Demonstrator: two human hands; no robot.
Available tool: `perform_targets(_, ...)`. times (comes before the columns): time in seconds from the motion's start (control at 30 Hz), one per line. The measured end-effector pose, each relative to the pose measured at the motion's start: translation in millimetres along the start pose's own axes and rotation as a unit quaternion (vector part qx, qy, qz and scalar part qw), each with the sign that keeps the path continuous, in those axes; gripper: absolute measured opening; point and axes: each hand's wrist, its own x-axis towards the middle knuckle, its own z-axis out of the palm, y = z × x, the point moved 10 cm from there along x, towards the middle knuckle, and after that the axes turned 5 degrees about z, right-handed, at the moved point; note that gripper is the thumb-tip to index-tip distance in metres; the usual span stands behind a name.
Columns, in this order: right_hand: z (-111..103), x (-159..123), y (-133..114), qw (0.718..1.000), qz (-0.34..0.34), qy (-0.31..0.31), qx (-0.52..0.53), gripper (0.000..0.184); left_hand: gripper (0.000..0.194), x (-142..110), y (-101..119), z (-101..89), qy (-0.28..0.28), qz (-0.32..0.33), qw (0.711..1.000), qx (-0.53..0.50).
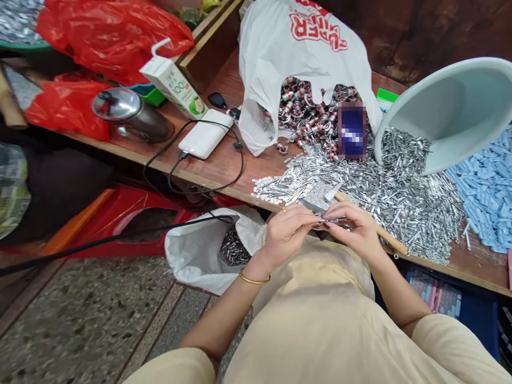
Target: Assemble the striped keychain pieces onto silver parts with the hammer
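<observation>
- Beige shirt (312,314) nearest.
- Left fingers (299,220) and right fingers (346,211) pinch a small metal piece (324,221) near the bench (260,165) edge.
- Many loose metal parts (420,213) apparently remain; amount done unclear.

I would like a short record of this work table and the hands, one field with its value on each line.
Left hand: fingertips at a small metal piece
Right hand: fingertips at the same spot
Beside right hand: wooden handle
Bucket: tipped, metal parts at its mouth
Far right: light blue pieces
Left side: metal cup, drink carton, white device with black cable
</observation>
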Motion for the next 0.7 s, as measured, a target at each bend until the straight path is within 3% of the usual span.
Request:
perform_targets(0.1, 5, -8, 16, 0.996, 0.022, 0.058, 0.062, 0.017, 0.006, -10, -16, 4.0, 0.036, -0.082, 0.995, -0.039)
perform_targets(0.2, 13, -18, 47, 0.976, 0.088, 0.099, 0.173, 0.028, 0.006, -20, -27, 15.3, 0.056, -0.140, 0.985, -0.089)
perform_targets(0.3, 13, -15, 64, 0.973, 0.126, 0.038, 0.189, 0.036, 0.008, -25, -34, 24.3, 0.032, -0.169, 0.982, -0.083)
perform_targets(0.37, -15, -9, 66, 0.989, 0.109, 0.000, 0.099, 0.034, 0.011, -29, -46, 23.2, 0.019, -0.201, 0.976, -0.085)
perform_targets(0.4, -48, -5, 66, 0.994, 0.094, 0.045, 0.028, 0.030, 0.014, -32, -55, 19.7, 0.021, -0.225, 0.970, -0.090)
perform_targets(0.43, -90, -3, 66, 0.986, 0.080, 0.131, -0.060, 0.025, 0.018, -36, -65, 14.5, 0.027, -0.251, 0.963, -0.095)
perform_targets(0.47, -129, -3, 65, 0.963, 0.077, 0.211, -0.152, 0.022, 0.022, -40, -75, 8.4, 0.037, -0.278, 0.955, -0.099)
perform_targets(0.5, -160, -1, 67, 0.934, 0.091, 0.251, -0.239, 0.021, 0.026, -44, -85, 2.1, 0.048, -0.301, 0.947, -0.100)
perform_targets(0.53, -181, 3, 74, 0.909, 0.117, 0.252, -0.310, 0.019, 0.029, -48, -93, -3.2, 0.053, -0.319, 0.941, -0.098)
perform_targets(0.6, -206, 12, 89, 0.884, 0.158, 0.211, -0.386, 0.019, 0.036, -53, -104, -9.7, 0.052, -0.342, 0.934, -0.093)
perform_targets(0.7, -220, 13, 102, 0.859, 0.194, 0.179, -0.438, 0.024, 0.042, -56, -111, -12.4, 0.042, -0.355, 0.929, -0.092)
